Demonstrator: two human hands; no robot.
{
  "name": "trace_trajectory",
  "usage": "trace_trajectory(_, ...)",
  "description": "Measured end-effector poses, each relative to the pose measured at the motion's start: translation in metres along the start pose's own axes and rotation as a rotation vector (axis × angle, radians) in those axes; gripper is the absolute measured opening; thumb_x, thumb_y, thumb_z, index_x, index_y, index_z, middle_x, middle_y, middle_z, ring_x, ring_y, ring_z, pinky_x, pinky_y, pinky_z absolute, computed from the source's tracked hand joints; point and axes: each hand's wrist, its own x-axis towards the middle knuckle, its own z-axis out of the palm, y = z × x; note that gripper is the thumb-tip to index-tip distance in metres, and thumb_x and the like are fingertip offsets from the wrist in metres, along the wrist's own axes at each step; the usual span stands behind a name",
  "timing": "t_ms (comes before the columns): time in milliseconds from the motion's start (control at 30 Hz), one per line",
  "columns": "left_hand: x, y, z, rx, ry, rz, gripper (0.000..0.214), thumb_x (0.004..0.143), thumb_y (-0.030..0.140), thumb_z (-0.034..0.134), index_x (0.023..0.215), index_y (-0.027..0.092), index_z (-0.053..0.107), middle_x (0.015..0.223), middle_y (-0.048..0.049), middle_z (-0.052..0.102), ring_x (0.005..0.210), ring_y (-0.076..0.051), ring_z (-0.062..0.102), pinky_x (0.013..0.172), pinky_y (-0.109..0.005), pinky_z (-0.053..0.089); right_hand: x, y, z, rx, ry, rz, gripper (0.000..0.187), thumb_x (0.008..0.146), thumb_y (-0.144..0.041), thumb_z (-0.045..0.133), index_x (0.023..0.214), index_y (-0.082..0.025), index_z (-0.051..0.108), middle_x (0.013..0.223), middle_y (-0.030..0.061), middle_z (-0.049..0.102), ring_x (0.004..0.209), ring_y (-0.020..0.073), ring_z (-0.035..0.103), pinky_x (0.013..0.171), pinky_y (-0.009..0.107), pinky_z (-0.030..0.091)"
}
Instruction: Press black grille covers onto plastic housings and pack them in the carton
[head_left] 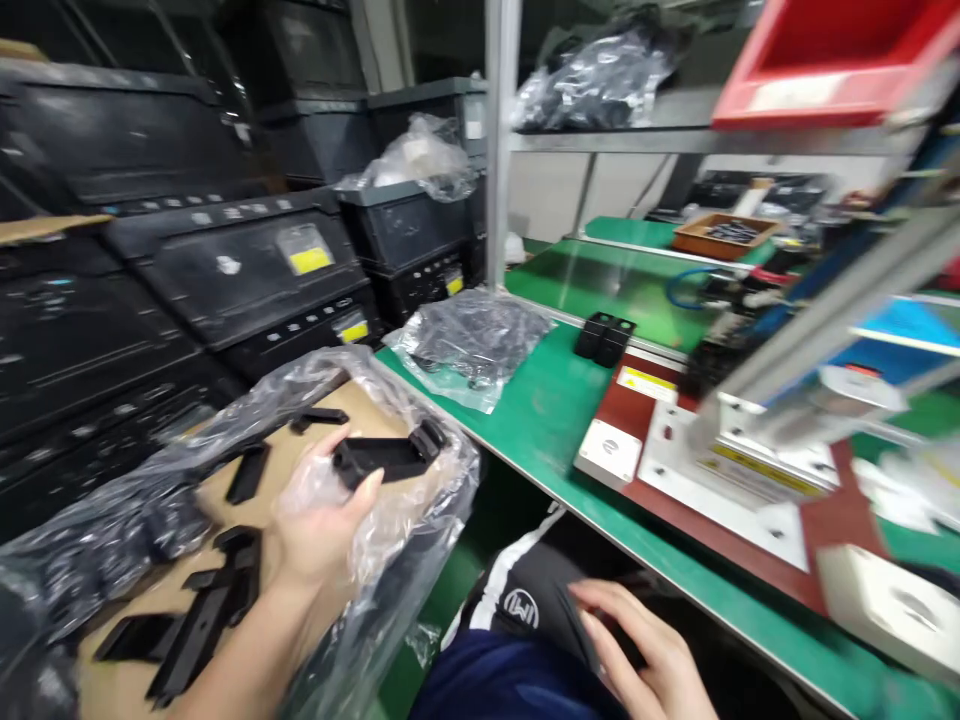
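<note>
My left hand (319,520) is closed on a long black plastic part (386,457) and holds it just above a cardboard box (127,690) lined with a clear plastic bag (409,520). Several more black parts (217,590) lie loose on the cardboard. My right hand (637,650) rests on my lap below the table edge, fingers bent around something dark that I cannot make out.
A green worktable (551,410) runs to the right with a clear bag of black parts (472,345), two small black pieces (604,338) and a press fixture on a red base (750,450). Stacked black crates (240,270) fill the left. A red bin (825,60) sits on the upper shelf.
</note>
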Motion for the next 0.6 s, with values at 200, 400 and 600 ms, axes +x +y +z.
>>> trace_trajectory(200, -0.015, 0.103, 0.016, -0.401, -0.542, 0.587, 0.046, 0.081, 0.039, 0.066, 0.123, 0.023, 0.056, 0.106, -0.0060, 0.067, 0.095, -0.021, 0.065, 0.085, -0.031, 0.054, 0.006, -0.029, -0.001, 0.668, 0.131, 0.126, 0.075, 0.082, -0.041, 0.075, 0.147, -0.038, 0.036, 0.147, 0.0092, 0.047, 0.101, 0.0179, 0.065, 0.083, 0.032, 0.056)
trace_trajectory(400, -0.043, 0.156, 0.050, -0.679, -0.768, 0.775, 0.052, 0.080, 0.028, 0.072, 0.128, 0.021, 0.053, 0.111, -0.0069, 0.067, 0.097, -0.018, 0.066, 0.084, -0.027, 0.056, -0.022, -0.012, -0.003, 0.939, 0.161, 0.183, 0.076, 0.068, -0.035, 0.087, 0.135, -0.029, 0.052, 0.134, 0.0081, 0.060, 0.120, 0.0246, 0.059, 0.105, 0.042, 0.045)
trace_trajectory(600, -0.056, 0.163, 0.058, -0.772, -0.809, 0.776, 0.057, 0.082, 0.033, 0.073, 0.134, 0.022, 0.050, 0.115, -0.0061, 0.068, 0.105, -0.018, 0.065, 0.091, -0.027, 0.055, -0.036, -0.002, -0.001, 0.986, 0.223, 0.161, 0.078, 0.066, -0.026, 0.088, 0.135, -0.028, 0.051, 0.137, 0.0079, 0.058, 0.123, 0.0222, 0.057, 0.104, 0.039, 0.047)
